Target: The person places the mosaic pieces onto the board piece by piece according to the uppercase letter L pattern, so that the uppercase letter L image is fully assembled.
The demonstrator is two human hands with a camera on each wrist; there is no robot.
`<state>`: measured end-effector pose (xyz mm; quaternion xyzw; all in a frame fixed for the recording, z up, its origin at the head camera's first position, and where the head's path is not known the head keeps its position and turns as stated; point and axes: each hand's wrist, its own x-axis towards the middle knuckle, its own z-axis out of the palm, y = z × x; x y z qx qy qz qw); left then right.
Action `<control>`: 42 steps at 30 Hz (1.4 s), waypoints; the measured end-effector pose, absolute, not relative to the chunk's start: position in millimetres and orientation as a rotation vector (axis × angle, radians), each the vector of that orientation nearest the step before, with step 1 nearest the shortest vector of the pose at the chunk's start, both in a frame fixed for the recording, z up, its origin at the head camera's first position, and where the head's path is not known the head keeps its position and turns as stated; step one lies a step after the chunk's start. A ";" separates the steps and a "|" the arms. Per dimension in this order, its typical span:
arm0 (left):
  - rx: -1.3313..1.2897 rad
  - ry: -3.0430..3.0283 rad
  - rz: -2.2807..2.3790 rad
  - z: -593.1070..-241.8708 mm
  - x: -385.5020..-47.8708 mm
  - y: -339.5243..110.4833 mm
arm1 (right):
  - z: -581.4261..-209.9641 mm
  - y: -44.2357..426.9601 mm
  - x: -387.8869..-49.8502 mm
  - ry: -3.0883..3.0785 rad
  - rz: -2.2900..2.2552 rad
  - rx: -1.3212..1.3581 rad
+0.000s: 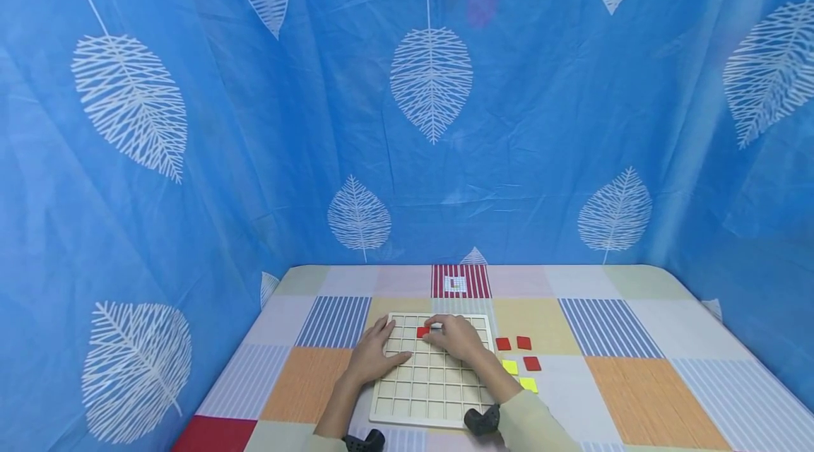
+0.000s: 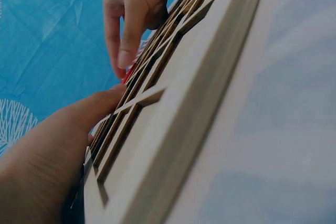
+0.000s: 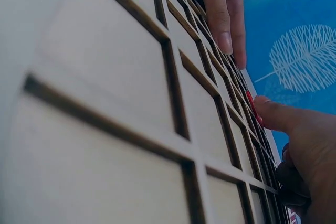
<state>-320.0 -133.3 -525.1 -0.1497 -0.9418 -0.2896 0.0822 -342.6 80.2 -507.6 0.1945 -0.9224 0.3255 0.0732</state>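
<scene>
A curtained-off workspace; blue sheeting (image 1: 509, 176) walls the table (image 1: 642, 395).

Tiles (image 1: 532, 364) right of board (image 1: 436, 392)

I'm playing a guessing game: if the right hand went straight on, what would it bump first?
Probably the red tile, which the right hand seems to touch. Past it lies more board, though depth is unclear.

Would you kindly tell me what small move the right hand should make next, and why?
Probably press the red tile flat into the gridded board: the right hand pinches it there, and I cannot tell whether it is fully seated. The left hand on the board's left side should help steady it.
</scene>
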 end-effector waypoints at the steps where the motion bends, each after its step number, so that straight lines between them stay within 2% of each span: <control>1: -0.445 -2.811 -0.875 -525.4 -320.1 -133.3 | -507.6 81.4 -342.4 -2.764 1.007 0.577; 9: -0.429 -2.804 -0.926 -526.9 -322.3 -132.4 | -496.6 119.8 -336.7 -2.607 1.252 0.510; 17: -0.425 -2.808 -0.928 -523.7 -321.4 -130.1 | -491.8 191.2 -326.3 -2.664 1.166 0.384; 23: -0.434 -2.794 -0.991 -523.4 -322.2 -133.9 | -501.1 217.4 -317.3 -2.795 1.114 0.399; 33: -0.480 -2.751 -1.112 -524.7 -324.3 -139.9 | -504.4 214.3 -315.6 -2.781 1.059 0.414; 42: -0.460 -2.746 -1.126 -525.4 -325.4 -142.0 | -491.9 164.3 -317.7 -2.640 1.061 0.456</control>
